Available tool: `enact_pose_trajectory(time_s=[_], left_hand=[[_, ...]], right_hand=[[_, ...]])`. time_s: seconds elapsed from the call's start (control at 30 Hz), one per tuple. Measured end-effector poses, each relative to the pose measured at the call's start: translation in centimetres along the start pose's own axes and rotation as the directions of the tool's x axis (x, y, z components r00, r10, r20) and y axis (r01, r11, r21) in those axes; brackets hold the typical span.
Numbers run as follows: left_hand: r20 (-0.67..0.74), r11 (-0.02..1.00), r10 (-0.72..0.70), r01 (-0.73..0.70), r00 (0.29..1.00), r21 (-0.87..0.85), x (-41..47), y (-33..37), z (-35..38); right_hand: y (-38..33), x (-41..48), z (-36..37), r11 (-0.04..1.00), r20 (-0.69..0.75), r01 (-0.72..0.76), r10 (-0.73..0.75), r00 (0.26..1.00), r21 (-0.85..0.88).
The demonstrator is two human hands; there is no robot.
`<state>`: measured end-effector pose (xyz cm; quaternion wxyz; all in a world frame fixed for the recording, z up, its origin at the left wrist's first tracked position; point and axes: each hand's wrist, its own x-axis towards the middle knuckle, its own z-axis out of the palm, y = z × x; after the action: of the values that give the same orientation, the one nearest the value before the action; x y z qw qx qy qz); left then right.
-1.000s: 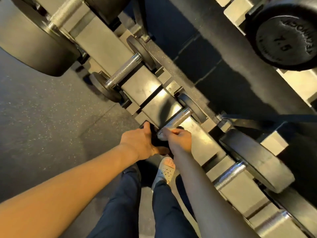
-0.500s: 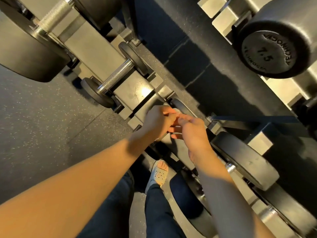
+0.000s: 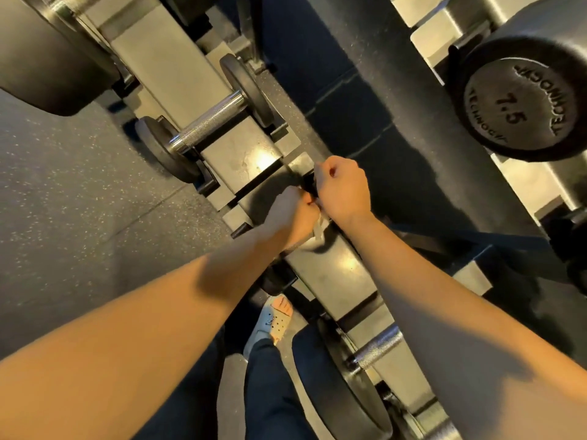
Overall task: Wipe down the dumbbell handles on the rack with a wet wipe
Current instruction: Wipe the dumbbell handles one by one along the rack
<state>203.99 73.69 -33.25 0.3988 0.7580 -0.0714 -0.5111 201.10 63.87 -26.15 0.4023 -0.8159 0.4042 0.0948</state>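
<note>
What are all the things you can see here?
dumbbells: at least four, black with silver handles, on the rack; one end reads 7.5
rack: one, grey metal, running from top left to bottom right
wipe: one, white, peeking out under the hands
floor: one, dark and speckled, on the left
sandal: one, pale, on a foot below the hands
trousers: one pair, dark blue, at the bottom
left hand: one, holding the wipe at the rack
right hand: one, curled, right beside the left hand; what it grips is hidden
</note>
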Motion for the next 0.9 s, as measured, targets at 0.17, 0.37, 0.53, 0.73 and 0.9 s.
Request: enact_pose_trajectory(time_s=[0.17, 0.37, 0.53, 0.73, 0.9], left_hand=[[0.328, 0.892, -0.221, 0.326, 0.919, -0.313, 0.2, 2.5, -0.9], [0.144, 0.972, -0.041, 0.073, 0.989, -0.225, -0.9, -0.1, -0.8], [-0.057, 0.833, 0.370, -0.305, 0.927, 0.462, -4.4, -1.9, -1.7], [-0.201, 0.907, 0.361, -0.293, 0.911, 0.302, -5.3, 0.1, 1.3], [0.052, 0.749, 0.258, -0.234, 0.965, 0.620, -5.5, -1.1, -3.3]], right_hand=[[0.0, 0.2, 0.2, 1.000, -0.008, -0.002, 0.002, 1.000, -0.013], [-0.6, 0.6, 0.5, 0.999, -0.003, -0.028, 0.027, 1.000, -0.041], [-0.2, 0.4, 0.4, 1.000, -0.011, -0.007, 0.007, 1.000, -0.030], [0.1, 0.4, 0.4, 0.999, -0.022, 0.007, -0.008, 1.000, -0.033], [0.1, 0.4, 0.3, 0.998, -0.030, 0.028, -0.029, 0.999, -0.064]])
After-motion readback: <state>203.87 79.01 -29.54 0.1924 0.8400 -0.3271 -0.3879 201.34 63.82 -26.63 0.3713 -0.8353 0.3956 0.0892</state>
